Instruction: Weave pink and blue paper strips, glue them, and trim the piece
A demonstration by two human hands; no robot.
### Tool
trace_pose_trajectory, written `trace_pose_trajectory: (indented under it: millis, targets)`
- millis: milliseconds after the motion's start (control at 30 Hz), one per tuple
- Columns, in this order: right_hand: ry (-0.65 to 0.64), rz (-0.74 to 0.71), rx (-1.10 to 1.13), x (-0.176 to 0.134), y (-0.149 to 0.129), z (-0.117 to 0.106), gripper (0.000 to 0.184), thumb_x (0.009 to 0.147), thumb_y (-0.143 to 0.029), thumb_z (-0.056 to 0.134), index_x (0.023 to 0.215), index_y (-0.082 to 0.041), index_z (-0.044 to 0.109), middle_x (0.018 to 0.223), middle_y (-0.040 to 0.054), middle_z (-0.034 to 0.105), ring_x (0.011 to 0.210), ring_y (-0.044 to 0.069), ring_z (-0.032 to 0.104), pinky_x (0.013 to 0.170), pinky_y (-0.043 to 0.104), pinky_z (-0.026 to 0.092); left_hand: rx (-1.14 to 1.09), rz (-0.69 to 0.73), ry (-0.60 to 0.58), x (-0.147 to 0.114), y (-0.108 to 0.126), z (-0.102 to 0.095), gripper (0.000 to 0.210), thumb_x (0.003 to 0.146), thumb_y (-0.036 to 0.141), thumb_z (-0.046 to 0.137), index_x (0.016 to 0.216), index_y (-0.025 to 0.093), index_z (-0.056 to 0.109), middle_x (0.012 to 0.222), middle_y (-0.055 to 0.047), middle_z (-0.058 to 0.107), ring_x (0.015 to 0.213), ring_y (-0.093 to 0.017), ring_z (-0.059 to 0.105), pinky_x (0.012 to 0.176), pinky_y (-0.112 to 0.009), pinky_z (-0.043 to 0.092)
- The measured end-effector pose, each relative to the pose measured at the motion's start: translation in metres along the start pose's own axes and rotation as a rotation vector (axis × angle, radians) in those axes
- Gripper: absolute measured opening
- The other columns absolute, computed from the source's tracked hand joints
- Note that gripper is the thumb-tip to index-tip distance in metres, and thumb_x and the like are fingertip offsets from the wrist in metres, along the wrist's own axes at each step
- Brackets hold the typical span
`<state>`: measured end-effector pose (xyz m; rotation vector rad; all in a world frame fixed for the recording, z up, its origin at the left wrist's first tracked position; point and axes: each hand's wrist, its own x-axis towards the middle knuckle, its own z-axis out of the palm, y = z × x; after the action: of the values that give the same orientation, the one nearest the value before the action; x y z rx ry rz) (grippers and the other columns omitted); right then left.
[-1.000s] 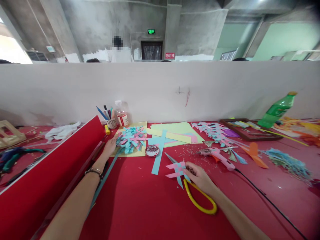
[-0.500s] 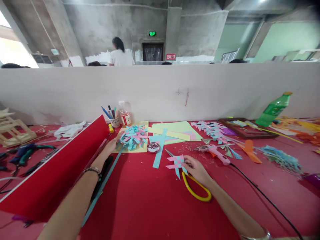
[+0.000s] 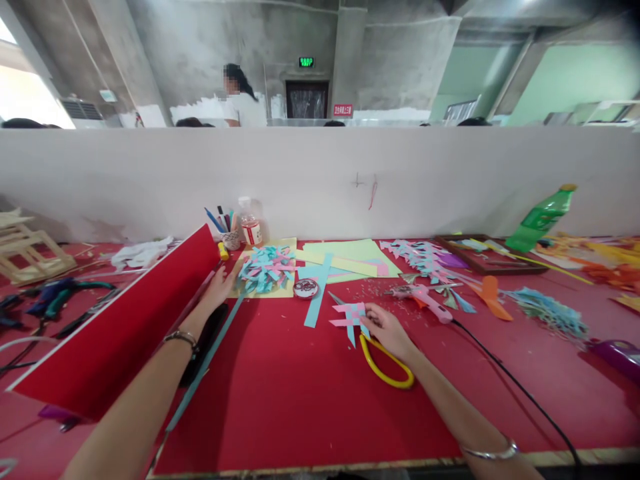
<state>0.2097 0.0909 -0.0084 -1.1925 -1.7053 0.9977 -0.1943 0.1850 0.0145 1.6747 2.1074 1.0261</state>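
My right hand [image 3: 387, 330] pinches a woven paper piece [image 3: 354, 315] of pink and light-blue strips, its loose ends sticking out left and down. Beneath the piece lies a pair of scissors with yellow handles [image 3: 387, 373]; the blade tip pokes out on the far side. My left hand [image 3: 220, 287] is at the left of a heap of pink and blue paper pieces [image 3: 270, 268], its fingers apart and nothing visible in them. Beside that hand rises a raised red board [image 3: 145, 313]. One long blue strip [image 3: 215, 357] runs along my left forearm.
A round tin [image 3: 305, 289] and a blue strip [image 3: 319, 293] lie mid-table. On the right are a pink glue gun [image 3: 425, 300] with its cord, paper chains [image 3: 417, 259] and a green bottle [image 3: 543, 217]. A pen cup [image 3: 230, 239] and clear bottle [image 3: 250, 223] stand behind the heap.
The view has shifted slightly. My left hand's fingers have spread and moved a little toward the heap. My right hand keeps its hold on the woven paper piece.
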Motion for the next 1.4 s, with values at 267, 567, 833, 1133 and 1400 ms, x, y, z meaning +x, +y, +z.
trace_pose_trajectory:
  millis: [267, 567, 833, 1133, 1400]
  targets:
    - [0.009, -0.006, -0.007, 0.000, 0.006, 0.001, 0.027, 0.077, -0.037, 0.047, 0.094, -0.016, 0.050, 0.083, 0.0039, 0.058, 0.077, 0.016, 0.055, 0.069, 0.028, 0.043, 0.504, 0.396, -0.141, -0.076, 0.008, -0.031, 0.041, 0.071, 0.030, 0.050, 0.109, 0.015, 0.054, 0.121, -0.014, 0.043, 0.120, -0.030, 0.030, 0.099, -0.041, 0.024]
    - [0.159, -0.113, -0.188, -0.004, -0.016, 0.004, 0.031, 0.078, -0.030, 0.044, 0.105, -0.015, 0.045, 0.073, 0.0019, 0.055, 0.068, 0.015, 0.053, 0.064, 0.028, 0.042, 0.426, 0.490, -0.220, -0.159, 0.041, -0.021, 0.046, 0.080, 0.040, 0.041, 0.123, 0.023, 0.041, 0.126, -0.010, 0.041, 0.117, -0.026, 0.034, 0.096, -0.042, 0.029]
    - [-0.233, -0.338, -0.236, -0.034, -0.097, 0.043, 0.013, 0.078, -0.022, 0.048, 0.086, -0.019, 0.058, 0.079, 0.0025, 0.061, 0.067, 0.013, 0.053, 0.062, 0.023, 0.040, -0.098, 0.554, -0.350, -0.205, 0.119, 0.018, 0.038, 0.074, 0.043, 0.051, 0.105, 0.021, 0.052, 0.104, -0.008, 0.058, 0.099, -0.023, 0.049, 0.089, -0.036, 0.035]
    - [-0.226, -0.229, -0.052, -0.039, -0.099, 0.042, 0.017, 0.081, -0.033, 0.045, 0.079, -0.018, 0.051, 0.063, -0.0025, 0.051, 0.058, 0.010, 0.048, 0.055, 0.021, 0.037, -0.439, 0.303, -0.399, -0.212, 0.134, 0.016, 0.040, 0.082, 0.047, 0.034, 0.057, 0.018, 0.041, 0.051, 0.003, 0.039, 0.049, -0.010, 0.038, 0.046, -0.022, 0.028]
    - [-0.275, -0.135, 0.042, -0.037, -0.096, 0.048, 0.021, 0.081, -0.035, 0.045, 0.073, -0.017, 0.052, 0.057, -0.0026, 0.050, 0.052, 0.010, 0.048, 0.050, 0.021, 0.038, -0.434, 0.244, -0.472, -0.210, 0.127, 0.007, 0.043, 0.081, 0.047, 0.038, 0.054, 0.016, 0.050, 0.050, 0.000, 0.052, 0.051, -0.013, 0.048, 0.049, -0.023, 0.034]
